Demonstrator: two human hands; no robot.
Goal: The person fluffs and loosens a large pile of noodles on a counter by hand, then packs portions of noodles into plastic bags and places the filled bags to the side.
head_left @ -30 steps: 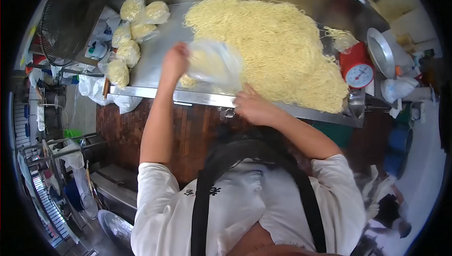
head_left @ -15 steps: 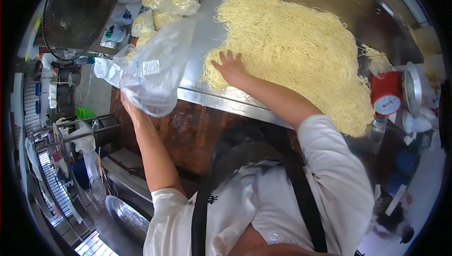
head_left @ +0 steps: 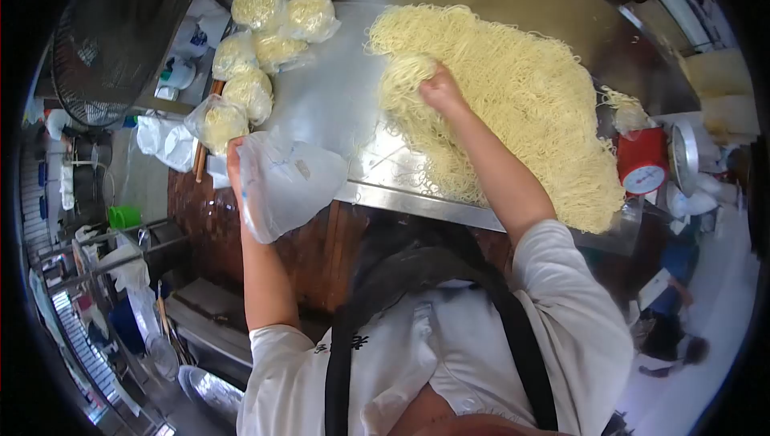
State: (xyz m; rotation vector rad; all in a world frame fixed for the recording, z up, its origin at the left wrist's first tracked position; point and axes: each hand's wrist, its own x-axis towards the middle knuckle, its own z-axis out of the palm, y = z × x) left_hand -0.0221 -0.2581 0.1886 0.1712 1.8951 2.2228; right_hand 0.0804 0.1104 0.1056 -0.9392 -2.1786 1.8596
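Note:
A wide heap of thin yellow noodles (head_left: pixel 521 115) covers much of the metal table (head_left: pixel 337 83). At its left side my right hand (head_left: pixel 443 89) is closed on a clump of noodles (head_left: pixel 405 75), with strands hanging down from it. My left hand (head_left: pixel 235 162) grips a clear plastic bag (head_left: pixel 293 179) by its edge, in front of the table's near edge. The bag hangs loose and sags to the right; part of my fingers is hidden behind it. Just beyond my left hand lies a bagged noodle portion (head_left: pixel 220 125).
Several bagged noodle portions (head_left: pixel 261 3) are grouped at the table's left. A red scale (head_left: pixel 642 162) with a metal pan (head_left: pixel 683 154) stands on the right, near a small bag of noodles (head_left: pixel 630 115). A large fan (head_left: pixel 88 59) is at far left. Another person (head_left: pixel 674 340) is at lower right.
My right hand has gone from lying spread on the noodles to lifting a clump, baring metal beneath. My left hand has drawn the bag nearer to me and lower. The view has shifted slightly.

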